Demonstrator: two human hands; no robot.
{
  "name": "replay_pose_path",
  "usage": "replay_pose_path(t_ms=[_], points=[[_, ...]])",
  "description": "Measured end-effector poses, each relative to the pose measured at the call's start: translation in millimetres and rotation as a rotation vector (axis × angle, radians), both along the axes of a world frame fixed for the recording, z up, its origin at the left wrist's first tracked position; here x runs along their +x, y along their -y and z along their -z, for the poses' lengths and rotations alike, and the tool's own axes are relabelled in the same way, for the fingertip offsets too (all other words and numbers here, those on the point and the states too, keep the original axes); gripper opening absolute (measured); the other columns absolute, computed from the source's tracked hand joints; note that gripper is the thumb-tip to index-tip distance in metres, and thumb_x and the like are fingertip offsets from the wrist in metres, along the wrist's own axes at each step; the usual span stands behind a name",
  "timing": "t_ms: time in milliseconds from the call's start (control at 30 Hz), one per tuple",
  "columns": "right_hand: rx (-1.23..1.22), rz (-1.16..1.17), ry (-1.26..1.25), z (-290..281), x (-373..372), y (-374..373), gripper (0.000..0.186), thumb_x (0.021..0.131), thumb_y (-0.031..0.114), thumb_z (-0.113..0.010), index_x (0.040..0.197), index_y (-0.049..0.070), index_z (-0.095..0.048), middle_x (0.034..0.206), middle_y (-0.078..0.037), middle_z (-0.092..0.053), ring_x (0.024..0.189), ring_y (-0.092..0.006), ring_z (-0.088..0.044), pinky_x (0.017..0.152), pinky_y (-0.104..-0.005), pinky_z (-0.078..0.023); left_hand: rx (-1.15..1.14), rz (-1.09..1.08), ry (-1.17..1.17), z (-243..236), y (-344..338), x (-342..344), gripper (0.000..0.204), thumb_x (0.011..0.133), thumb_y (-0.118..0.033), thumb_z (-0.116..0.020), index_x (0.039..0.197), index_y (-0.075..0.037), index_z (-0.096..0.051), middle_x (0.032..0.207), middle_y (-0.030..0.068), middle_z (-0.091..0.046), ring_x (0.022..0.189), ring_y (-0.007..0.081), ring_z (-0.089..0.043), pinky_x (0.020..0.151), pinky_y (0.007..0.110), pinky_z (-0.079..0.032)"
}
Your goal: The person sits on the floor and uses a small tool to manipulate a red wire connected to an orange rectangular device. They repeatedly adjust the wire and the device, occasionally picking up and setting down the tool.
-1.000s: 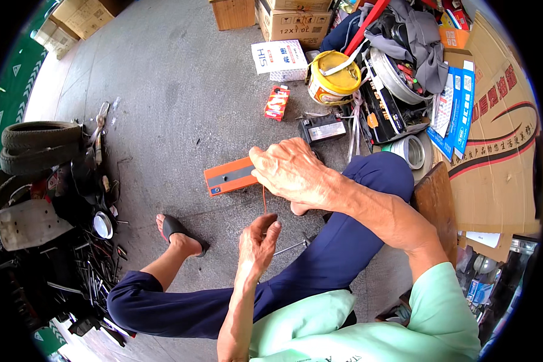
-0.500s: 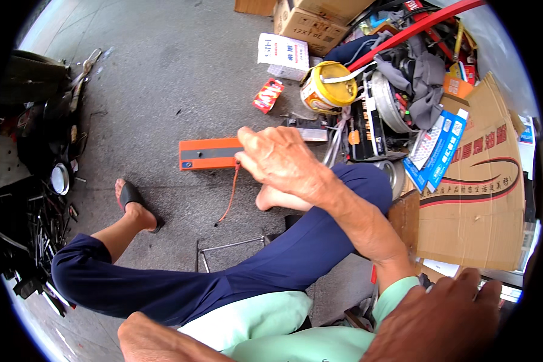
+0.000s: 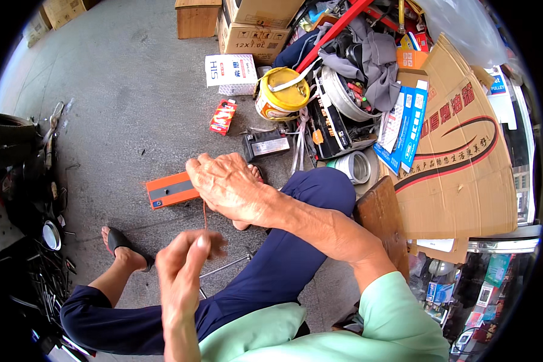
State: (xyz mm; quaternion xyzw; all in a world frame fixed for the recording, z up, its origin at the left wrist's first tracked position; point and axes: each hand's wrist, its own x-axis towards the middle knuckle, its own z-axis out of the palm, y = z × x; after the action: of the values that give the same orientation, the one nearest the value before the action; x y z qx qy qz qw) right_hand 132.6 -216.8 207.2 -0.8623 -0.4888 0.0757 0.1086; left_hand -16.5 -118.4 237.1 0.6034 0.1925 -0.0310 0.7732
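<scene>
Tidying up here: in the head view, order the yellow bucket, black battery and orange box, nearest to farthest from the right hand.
1. Orange box: left, at the right hand.
2. Black battery: beyond, slightly right.
3. Yellow bucket: farther, behind the battery.

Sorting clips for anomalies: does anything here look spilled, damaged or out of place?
Only the heap at upper right: grey cloth and a red bar lie jumbled together, so it looks untidy. No spill shows. What shows of the orange case, by the right hand, looks undamaged.
</scene>
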Motion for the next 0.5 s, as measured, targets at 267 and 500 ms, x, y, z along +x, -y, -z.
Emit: replay_pose_path(t_ms=[267,500], points=[[0.016,0.005,0.125,-12,0,-4,0.022,0.076,0.020,-0.061,0.078,-0.001,-0.061,0.064,-0.012,-0.063,0.062,-0.0227,-0.065,0.054,-0.0347,-0.050,0.767,0.170,-0.265,226,22,-32,0.027,0.077,-0.014,-0.061,0.102,-0.004,-0.062,0.139,0.0287,-0.028,0.122,0.0428,-0.036,0.099,0.047,-0.034],[0.050,0.030,-0.066,-2,3,-6,0.028,0.083,0.027,-0.058,0.086,0.000,-0.051,0.072,-0.015,-0.057,0.067,-0.0329,-0.060,0.061,-0.0435,-0.045,0.767,0.397,-0.384,241,19,-16,0.045,0.078,-0.021,-0.060,0.120,-0.009,-0.054,0.142,0.0152,-0.032,0.130,0.0376,-0.029,0.102,0.052,-0.029]])
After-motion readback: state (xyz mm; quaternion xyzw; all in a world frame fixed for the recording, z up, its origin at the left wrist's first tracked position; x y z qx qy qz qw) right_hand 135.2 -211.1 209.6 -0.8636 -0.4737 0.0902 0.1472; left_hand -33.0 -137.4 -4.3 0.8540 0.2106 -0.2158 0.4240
